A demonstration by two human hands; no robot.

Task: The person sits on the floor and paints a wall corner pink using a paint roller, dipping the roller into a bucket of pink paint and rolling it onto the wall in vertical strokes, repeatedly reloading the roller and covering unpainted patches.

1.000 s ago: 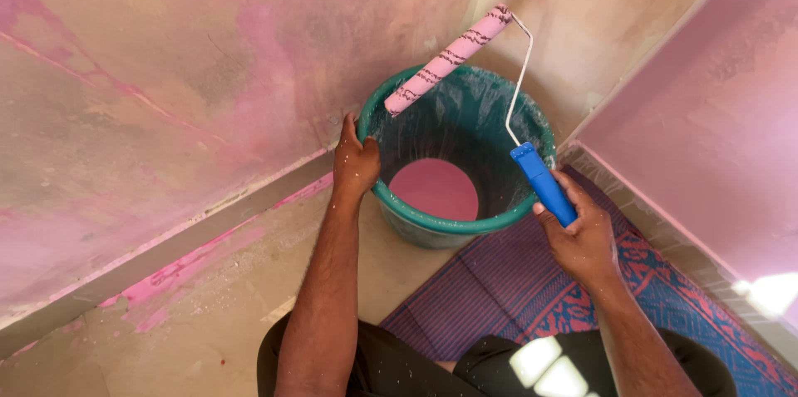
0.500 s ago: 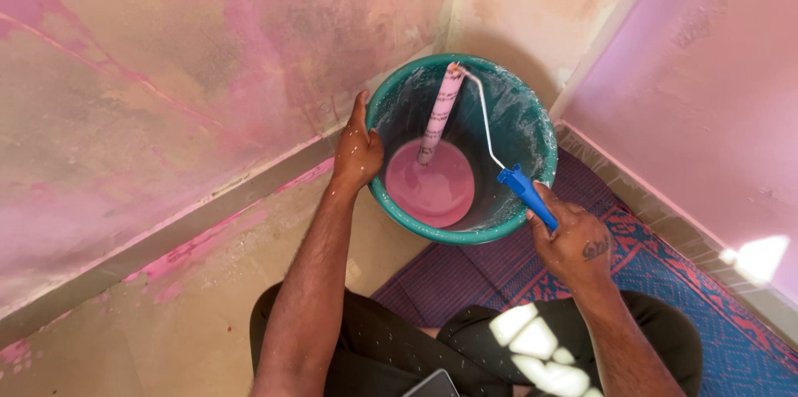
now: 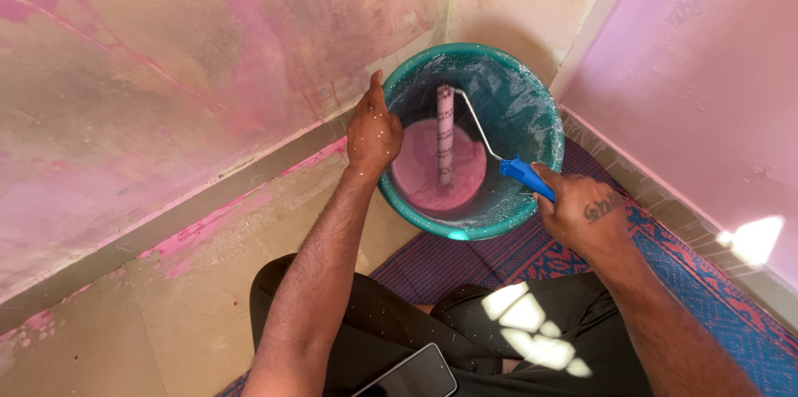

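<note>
While the right hand (image 3: 582, 216) stays clenched around the blue handle of the paint roller (image 3: 446, 138), the left hand (image 3: 373, 133) still grips the rim of the teal bucket (image 3: 532, 106). The roller sleeve, earlier raised over the rim, now stands in the pink paint (image 3: 416, 172). The bucket sits in a corner of pink-streaked walls (image 3: 166, 73), beside a patterned mat (image 3: 715, 281).
</note>
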